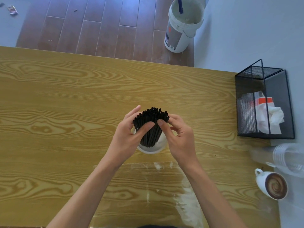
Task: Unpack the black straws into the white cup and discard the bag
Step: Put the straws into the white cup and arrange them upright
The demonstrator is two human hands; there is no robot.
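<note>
No legible text anywhere. Label on white bucket [182, 28], far beyond right hand [179, 137], too blurred to read. Orange-marked packaging in mesh bin [263, 102], right of same hand, unreadable.

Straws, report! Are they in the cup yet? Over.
Both hands, left hand and right hand, grip black straws. Straws standing in white cup. Nothing blocking. Over.

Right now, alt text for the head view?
Both hands, left hand and right hand, hold a bundle of black straws standing in a white cup on a wooden table. A clear bag lies nearer; a mesh bin stands right.
</note>
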